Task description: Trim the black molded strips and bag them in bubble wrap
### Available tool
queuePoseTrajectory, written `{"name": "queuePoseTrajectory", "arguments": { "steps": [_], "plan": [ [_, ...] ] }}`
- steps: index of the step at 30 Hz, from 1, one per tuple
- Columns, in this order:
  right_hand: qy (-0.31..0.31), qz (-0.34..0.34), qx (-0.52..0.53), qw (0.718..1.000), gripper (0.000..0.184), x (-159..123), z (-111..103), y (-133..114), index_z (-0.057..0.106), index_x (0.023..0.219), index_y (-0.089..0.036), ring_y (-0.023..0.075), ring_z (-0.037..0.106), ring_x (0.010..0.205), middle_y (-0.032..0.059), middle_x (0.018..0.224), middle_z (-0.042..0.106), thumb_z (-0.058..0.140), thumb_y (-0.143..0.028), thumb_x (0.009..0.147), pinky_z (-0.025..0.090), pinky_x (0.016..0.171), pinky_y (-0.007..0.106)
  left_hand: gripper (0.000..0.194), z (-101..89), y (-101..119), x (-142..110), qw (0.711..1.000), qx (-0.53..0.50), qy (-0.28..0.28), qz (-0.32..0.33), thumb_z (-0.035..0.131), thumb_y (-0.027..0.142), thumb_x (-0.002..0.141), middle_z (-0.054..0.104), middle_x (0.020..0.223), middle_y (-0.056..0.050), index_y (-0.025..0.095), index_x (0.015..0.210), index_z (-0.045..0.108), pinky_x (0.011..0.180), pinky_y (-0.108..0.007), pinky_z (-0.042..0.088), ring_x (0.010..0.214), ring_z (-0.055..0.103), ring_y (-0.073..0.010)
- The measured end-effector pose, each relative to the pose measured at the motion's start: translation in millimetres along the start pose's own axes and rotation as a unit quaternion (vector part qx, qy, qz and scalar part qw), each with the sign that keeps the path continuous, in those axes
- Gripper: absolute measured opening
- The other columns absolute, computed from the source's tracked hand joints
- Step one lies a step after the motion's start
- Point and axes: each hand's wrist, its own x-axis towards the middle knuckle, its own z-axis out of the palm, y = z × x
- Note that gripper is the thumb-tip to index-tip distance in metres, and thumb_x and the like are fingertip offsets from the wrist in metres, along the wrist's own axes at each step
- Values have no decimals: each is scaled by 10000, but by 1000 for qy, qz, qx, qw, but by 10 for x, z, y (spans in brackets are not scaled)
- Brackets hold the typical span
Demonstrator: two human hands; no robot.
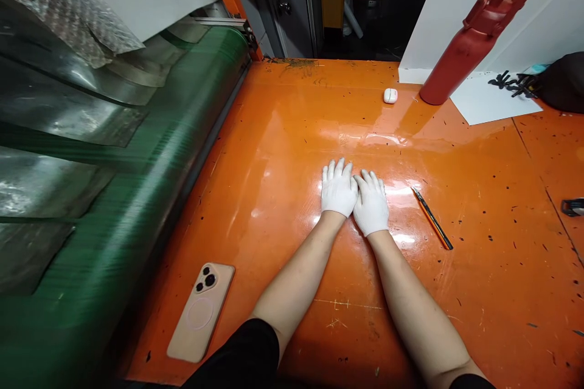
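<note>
both hands wear white gloves and lie palm down, side by side, on the glossy orange table (274, 194), which is right under them and spreads out all around. the left hand (339, 189) has its fingers straight and slightly spread, pointing away from the body, and it grips nothing. the right hand (371, 202) lies just as flat, its fingers a bit closer together, nothing pinched, its thumb side touching the left hand. near the right hand, a slim black and orange cutter (433, 220) lies at a slant, its thin tip toward the far side. the phone (201, 313) lies camera side up, well apart from the left hand, toward the near left. farther back, a small white case (390, 96) sits near the base of a red bottle (469, 51) with a loop handle, and a white sheet (486, 102) lies beside the bottle. along the left runs a green roller (155, 161), with bubble wrap (68, 3) above it at the far end
</note>
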Motion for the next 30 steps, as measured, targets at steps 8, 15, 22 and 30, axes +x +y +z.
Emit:
{"name": "queuePoseTrajectory", "arguments": {
  "steps": [8, 15, 22, 30],
  "plan": [
    [-6, 0, 2, 1000, 469, -1, -23, -11, 664, 1426, -159, 295, 381, 1562, 135, 1626, 513, 391, -248, 1056, 241, 1320, 552, 534, -3, -4, 3, 1000, -1, -3, -2, 373, 282, 1060, 450, 1687, -58, 191, 1545, 576, 1361, -506, 227, 1596, 345, -298],
    [2, -1, 7, 1000, 466, -8, -12, -14, 668, 1418, -166, 286, 382, 1560, 126, 1621, 519, 382, -257, 1060, 239, 1320, 541, 536, 8, -9, 5, 1000, 1, -5, -3, 368, 284, 1059, 445, 1690, -54, 194, 1545, 577, 1361, -507, 224, 1597, 343, -297],
    [0, 3, 16, 1000, 463, -15, -16, -23, 673, 1415, -149, 302, 385, 1559, 131, 1622, 518, 394, -276, 1068, 237, 1323, 536, 532, -1, -6, -3, 1000, 7, -6, -1, 374, 289, 1066, 444, 1690, -62, 186, 1549, 572, 1358, -511, 229, 1594, 351, -298],
    [12, -3, 11, 1000, 459, -14, 13, 2, 674, 1407, -162, 288, 390, 1556, 132, 1615, 526, 386, -278, 1069, 244, 1320, 548, 532, 12, -12, -1, 1000, 4, -1, 1, 372, 282, 1064, 453, 1685, -51, 191, 1546, 577, 1359, -509, 227, 1595, 346, -302]
  ]
}}
